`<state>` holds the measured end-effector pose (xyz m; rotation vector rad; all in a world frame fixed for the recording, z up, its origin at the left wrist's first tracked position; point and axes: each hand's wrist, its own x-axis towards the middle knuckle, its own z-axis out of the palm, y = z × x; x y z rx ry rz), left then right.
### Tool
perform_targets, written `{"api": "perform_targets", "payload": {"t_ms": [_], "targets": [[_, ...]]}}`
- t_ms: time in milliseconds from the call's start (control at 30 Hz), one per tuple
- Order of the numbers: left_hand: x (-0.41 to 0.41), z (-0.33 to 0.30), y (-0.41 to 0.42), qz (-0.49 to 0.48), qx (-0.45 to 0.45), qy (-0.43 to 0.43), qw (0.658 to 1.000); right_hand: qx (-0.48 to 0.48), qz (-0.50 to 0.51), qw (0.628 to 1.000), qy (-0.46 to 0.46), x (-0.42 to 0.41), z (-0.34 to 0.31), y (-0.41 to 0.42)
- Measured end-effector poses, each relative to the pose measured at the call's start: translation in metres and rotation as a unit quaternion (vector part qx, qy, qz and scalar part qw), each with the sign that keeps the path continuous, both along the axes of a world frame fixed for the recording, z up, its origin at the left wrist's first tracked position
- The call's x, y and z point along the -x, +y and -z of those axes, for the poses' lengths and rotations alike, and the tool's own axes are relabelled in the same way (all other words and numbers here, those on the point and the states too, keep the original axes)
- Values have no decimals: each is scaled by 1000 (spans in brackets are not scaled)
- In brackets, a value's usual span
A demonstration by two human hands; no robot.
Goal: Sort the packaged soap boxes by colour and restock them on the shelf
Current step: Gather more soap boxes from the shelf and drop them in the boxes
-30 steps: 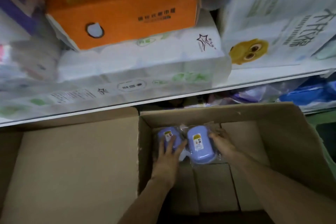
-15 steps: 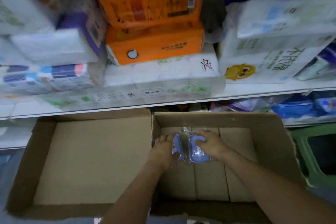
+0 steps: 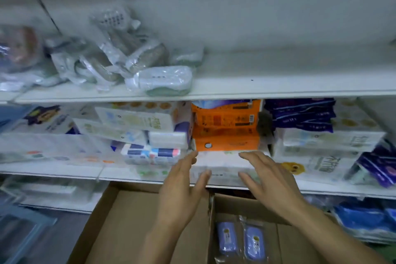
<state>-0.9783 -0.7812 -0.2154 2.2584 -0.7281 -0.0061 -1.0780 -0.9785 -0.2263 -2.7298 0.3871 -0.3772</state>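
White shelving (image 3: 278, 87) fills the wall, its upper board carrying bagged soap boxes, a green one (image 3: 165, 80) at the front edge. Below it orange tissue cartons (image 3: 225, 133) sit among paper packs. A cardboard box (image 3: 132, 227) stands open underneath, and two blue wrapped soap boxes (image 3: 241, 242) lie side by side in its right compartment (nobody touching them). Above, the left hand (image 3: 182, 191) and right hand (image 3: 272, 184) hover with fingers spread, holding nothing.
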Motion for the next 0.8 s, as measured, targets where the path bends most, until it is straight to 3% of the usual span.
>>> {"api": "perform_targets", "payload": {"t_ms": [300,500,667,800], "targets": [[-98,-113,45,37,-1,-161,986,27,-70,989,-124,-89,-108,10],[-184,-169,37,26,45,-166,985,57,-120,989,-64,-173,-153,23],[-239,-198,2,50,-10,-200,979,139,-108,984,35,-219,-160,29],[-262,-207,-41,119,-63,-199,971,171,-109,979,24,-223,-151,23]]}}
